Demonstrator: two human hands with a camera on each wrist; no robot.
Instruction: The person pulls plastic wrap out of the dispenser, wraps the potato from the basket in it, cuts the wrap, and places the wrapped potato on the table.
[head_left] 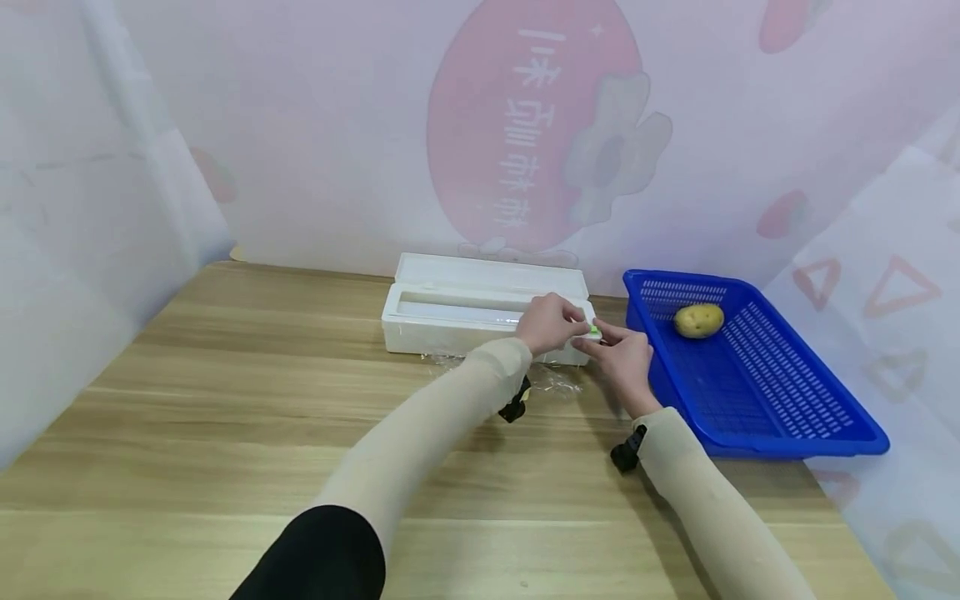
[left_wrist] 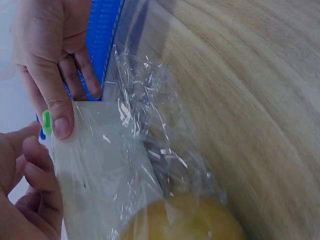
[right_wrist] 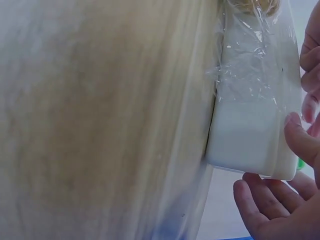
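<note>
A white cling film dispenser box (head_left: 427,337) lies along the back of the table with its lid raised. A green slide cutter (left_wrist: 47,121) sits at the box's right end. My left hand (head_left: 551,323) has its fingertips right at this cutter, the other fingers curled. My right hand (head_left: 626,360) grips the box's right end, thumb (right_wrist: 299,137) over the front edge and fingers (right_wrist: 267,197) round the end. Clear cling film (left_wrist: 150,110) hangs down the box's front and lies crumpled on the table. Against it rests a potato (left_wrist: 182,222), hidden behind the left arm in the head view.
A blue plastic basket (head_left: 750,446) stands right of the box, close to the right hand, with another potato (head_left: 698,320) inside. The wooden table (head_left: 225,417) ends at a printed sheet (head_left: 337,133) behind the box.
</note>
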